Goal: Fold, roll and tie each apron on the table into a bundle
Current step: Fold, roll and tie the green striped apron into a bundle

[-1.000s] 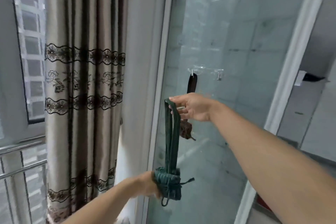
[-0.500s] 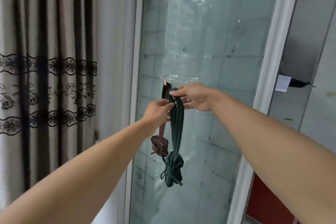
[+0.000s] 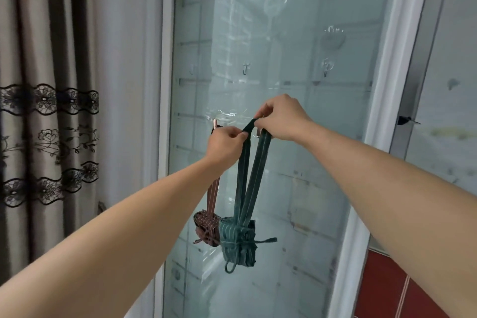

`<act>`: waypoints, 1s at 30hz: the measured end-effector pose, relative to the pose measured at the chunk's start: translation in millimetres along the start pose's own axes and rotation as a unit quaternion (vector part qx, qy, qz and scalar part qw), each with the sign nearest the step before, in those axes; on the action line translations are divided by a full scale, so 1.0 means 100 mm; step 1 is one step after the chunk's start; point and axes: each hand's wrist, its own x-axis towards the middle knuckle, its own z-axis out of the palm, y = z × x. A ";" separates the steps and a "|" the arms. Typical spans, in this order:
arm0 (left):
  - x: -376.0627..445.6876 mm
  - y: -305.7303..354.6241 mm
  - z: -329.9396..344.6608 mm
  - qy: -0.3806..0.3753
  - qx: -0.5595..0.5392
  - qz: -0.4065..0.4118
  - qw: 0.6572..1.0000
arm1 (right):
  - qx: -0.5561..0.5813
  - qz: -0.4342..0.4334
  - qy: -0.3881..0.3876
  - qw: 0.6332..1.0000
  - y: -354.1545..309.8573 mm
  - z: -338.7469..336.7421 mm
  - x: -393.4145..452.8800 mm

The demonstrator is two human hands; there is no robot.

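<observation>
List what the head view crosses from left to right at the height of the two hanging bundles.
Beige lace-trimmed curtain → white door frame → brown striped apron bundle → green striped apron bundle → frosted glass door pane → red tiled wall.

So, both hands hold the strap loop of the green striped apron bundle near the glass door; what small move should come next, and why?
Probably lower the strap loop over the hook at the right hand, then let go. Both hands, the left hand too, pinch it there, and the brown striped bundle already hangs alongside.
</observation>
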 end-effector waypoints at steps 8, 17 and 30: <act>0.32 -0.13 0.14 -0.003 -0.011 0.016 1.000 | -0.161 0.002 0.059 0.985 0.11 0.09 0.21; 0.42 -0.37 0.23 -0.080 0.065 0.055 0.993 | -0.309 -0.009 0.036 0.950 0.06 0.12 0.35; 0.34 -0.52 0.28 -0.122 0.040 0.060 0.990 | -0.334 -0.038 -0.006 0.942 0.03 0.13 0.27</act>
